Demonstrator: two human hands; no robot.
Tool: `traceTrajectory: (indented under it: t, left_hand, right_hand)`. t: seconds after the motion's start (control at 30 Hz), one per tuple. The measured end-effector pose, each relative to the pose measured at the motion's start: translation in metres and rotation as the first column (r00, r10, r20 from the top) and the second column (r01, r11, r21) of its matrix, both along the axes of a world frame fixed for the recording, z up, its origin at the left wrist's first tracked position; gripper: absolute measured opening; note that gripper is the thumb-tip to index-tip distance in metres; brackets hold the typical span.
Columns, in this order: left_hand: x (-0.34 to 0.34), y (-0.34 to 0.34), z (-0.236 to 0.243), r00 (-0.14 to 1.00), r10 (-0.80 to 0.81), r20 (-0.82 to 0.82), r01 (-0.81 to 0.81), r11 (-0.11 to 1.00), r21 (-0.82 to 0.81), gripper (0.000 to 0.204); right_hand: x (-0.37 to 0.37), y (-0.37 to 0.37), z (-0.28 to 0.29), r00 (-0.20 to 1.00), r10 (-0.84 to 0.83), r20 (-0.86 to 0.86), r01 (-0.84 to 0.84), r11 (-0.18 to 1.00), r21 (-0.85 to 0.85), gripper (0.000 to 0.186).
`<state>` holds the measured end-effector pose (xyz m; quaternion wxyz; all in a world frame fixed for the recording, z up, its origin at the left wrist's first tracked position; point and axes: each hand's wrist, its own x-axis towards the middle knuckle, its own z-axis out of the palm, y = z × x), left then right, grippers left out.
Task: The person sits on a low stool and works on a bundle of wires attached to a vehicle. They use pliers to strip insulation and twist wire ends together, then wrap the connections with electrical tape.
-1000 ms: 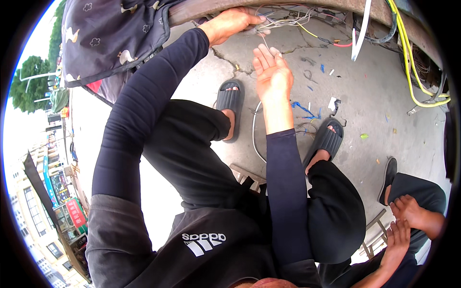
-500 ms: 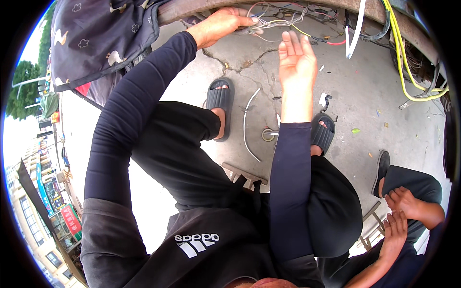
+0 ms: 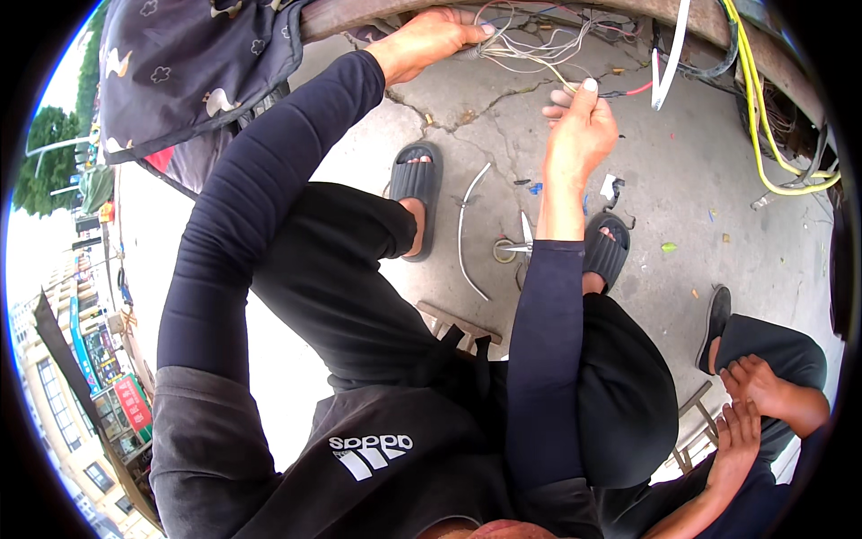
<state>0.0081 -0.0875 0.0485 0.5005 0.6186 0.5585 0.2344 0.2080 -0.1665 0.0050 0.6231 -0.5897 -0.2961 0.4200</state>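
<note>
My left hand [image 3: 429, 41] is closed around the end of a loose bundle of thin wires [image 3: 530, 47], close under a rusty metal beam. Lower and to the right, my right hand [image 3: 579, 133] is pinched, thumb up, on a thin yellow wire coming from that bundle. A red and black wire [image 3: 639, 89] runs from beside its fingertips toward the right. The exact grip point lies behind the fingers. On the ground below are scissors [image 3: 516, 246], a ring-shaped tape roll [image 3: 504, 252] and a curved white piece of cable [image 3: 461, 232].
The metal beam [image 3: 359, 16] crosses the top, with a patterned dark cloth [image 3: 197, 72] at left. Yellow cables [image 3: 752, 108] and a white strip [image 3: 668, 67] hang at right. Another person's hands [image 3: 750, 395] rest together at lower right. Cracked concrete [image 3: 503, 121] lies underneath.
My right hand went from open, palm up, to pinching the yellow wire, and shifted slightly down and right. My left hand moved a little right, still on the wires.
</note>
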Motion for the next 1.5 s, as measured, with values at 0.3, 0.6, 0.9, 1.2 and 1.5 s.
traceTrajectory:
  t: [0.3,0.6,0.9,1.2,1.5]
  left_hand:
    - [0.015,-0.007,0.004,0.990,-0.121,-0.072,0.119,0.993,-0.028,0.028]
    - [0.018,-0.016,-0.005,0.988,-0.119,-0.096,0.117,0.993,-0.028,0.032]
    - [0.025,-0.022,0.005,0.981,-0.132,-0.141,0.129,0.991,-0.032,0.036]
    - [0.036,-0.009,0.000,0.923,-0.165,-0.347,0.218,0.968,0.121,0.035]
    - [0.053,-0.005,-0.012,0.936,-0.143,-0.322,0.173,0.983,0.068,0.035]
  right_hand:
    - [0.010,0.001,-0.004,0.854,0.071,-0.516,-0.021,0.995,0.101,0.031]
    - [-0.016,0.003,-0.008,0.854,0.275,-0.441,-0.155,0.945,0.289,0.016]
    - [-0.034,0.003,-0.007,0.844,0.106,-0.526,-0.024,0.987,0.161,0.020]
    - [0.012,0.010,-0.020,0.574,0.089,-0.814,-0.040,0.996,0.080,0.024]
    - [0.034,0.009,-0.018,0.570,0.086,-0.817,-0.031,0.996,0.083,0.019]
